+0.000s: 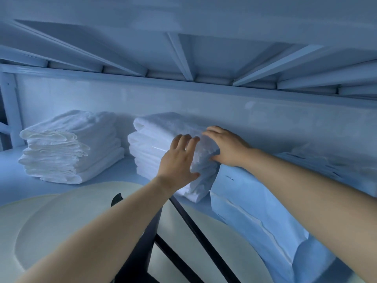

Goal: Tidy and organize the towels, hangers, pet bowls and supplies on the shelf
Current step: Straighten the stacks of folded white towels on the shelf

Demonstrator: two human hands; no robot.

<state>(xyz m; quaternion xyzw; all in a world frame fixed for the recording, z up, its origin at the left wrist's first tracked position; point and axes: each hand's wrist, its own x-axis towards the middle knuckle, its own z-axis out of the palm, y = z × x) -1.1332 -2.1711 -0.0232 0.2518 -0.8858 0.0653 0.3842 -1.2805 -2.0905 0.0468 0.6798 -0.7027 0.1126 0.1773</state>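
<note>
Left grip (177, 160) and right grip (226, 148), spread flat, press the right towel stack (152, 142) of two.

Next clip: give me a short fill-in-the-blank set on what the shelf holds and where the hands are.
1. The shelf holds ____ stacks of folded white towels.
2. The left hand and the right hand both rest on the touched stack; the untouched stack stands to its ____.
3. The pale blue bag lies under the person's ____ forearm.

Missing words: two; left; right.
</note>
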